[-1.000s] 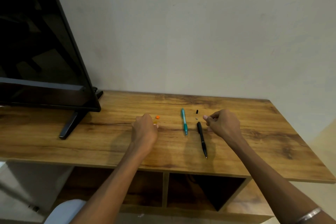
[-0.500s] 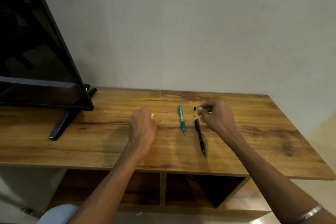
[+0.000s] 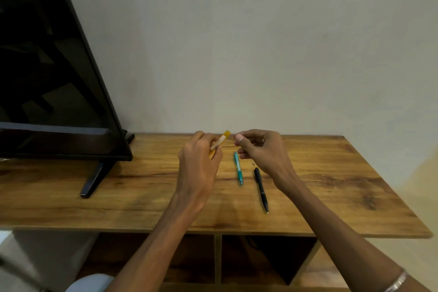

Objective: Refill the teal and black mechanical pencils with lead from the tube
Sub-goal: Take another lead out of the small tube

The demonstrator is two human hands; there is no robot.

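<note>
My left hand (image 3: 199, 161) is raised above the wooden table (image 3: 142, 197) and grips a small orange lead tube (image 3: 220, 141), whose top end points up and right. My right hand (image 3: 263, 149) hovers just right of the tube's top, thumb and forefinger pinched together; whether anything is between them is too small to tell. The teal pencil (image 3: 238, 168) lies on the table below the two hands, tip toward me. The black pencil (image 3: 260, 188) lies to its right, also tip toward me. A tiny dark bit (image 3: 253, 164) lies by the black pencil's back end.
A large black TV screen (image 3: 47, 78) stands at the left on a slanted foot (image 3: 93, 179). A plain wall rises right behind the table. Open shelf compartments (image 3: 260, 258) sit under the tabletop. A metal bangle (image 3: 395, 282) circles my right wrist.
My left hand has lifted the orange tube off the table and raised it. My right hand has risen from beside the black pencil's back end toward the tube's top.
</note>
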